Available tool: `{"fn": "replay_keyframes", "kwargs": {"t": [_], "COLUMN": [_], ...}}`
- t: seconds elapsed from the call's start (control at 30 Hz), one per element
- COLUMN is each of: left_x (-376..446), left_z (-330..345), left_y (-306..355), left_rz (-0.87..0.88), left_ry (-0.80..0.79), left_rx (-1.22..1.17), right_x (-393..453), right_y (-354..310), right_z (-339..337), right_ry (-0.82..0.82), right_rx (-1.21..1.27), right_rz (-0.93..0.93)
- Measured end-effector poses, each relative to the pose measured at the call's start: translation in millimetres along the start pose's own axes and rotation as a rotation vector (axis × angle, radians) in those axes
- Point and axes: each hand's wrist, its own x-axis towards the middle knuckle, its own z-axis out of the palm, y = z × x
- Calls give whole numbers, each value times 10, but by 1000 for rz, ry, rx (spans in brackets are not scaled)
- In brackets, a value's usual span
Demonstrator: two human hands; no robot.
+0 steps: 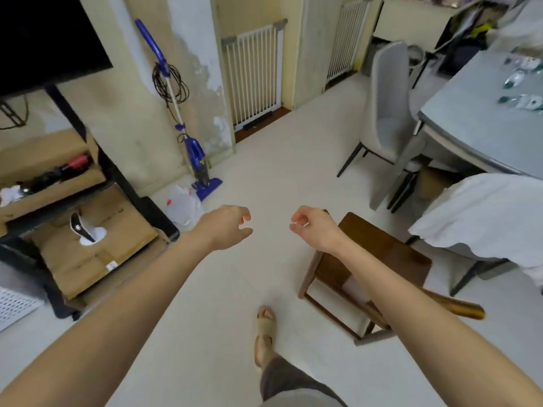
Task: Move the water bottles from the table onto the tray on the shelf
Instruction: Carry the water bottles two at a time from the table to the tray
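Observation:
Several clear water bottles [521, 83] with green caps lie on the grey table [470, 121] at the far right. My left hand [226, 227] and my right hand [313, 229] hang over the pale floor in the middle of the view, far from the table. Both hold nothing, their fingers loosely curled and apart. A black shelf unit [117, 177] with cardboard boxes stands at the left. I see no tray on it from here.
A wooden stool [367, 268] stands just right of my right forearm. A grey chair [388, 118] sits by the table, another with a white cloth [484, 212] nearer. A blue vacuum [197, 154] leans on the wall. My foot [266, 333] steps forward.

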Motion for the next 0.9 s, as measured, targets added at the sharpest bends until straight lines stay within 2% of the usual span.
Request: {"fn": "replay_keyframes", "kwargs": {"t": [0.33,0.53,0.73,0.9], "left_x": [2745,4392,6098,7264], "left_z": [-1252,-1671,-2193,-2578], "left_y": [-571,-658,-188,766], "left_rz": [94,210,476,699], "left_ry": [23,-47,-91,-106], "left_rx": [64,104,187,201], "right_x": [2804,4102,5121,5482], "right_y": [-412,-205,211,616], "right_z": [-764,-1164,-1867,-2614], "right_ry": [91,160,367,583], "right_rx": [-14,-15,69,161], "right_rz": [39,168,393,564]}}
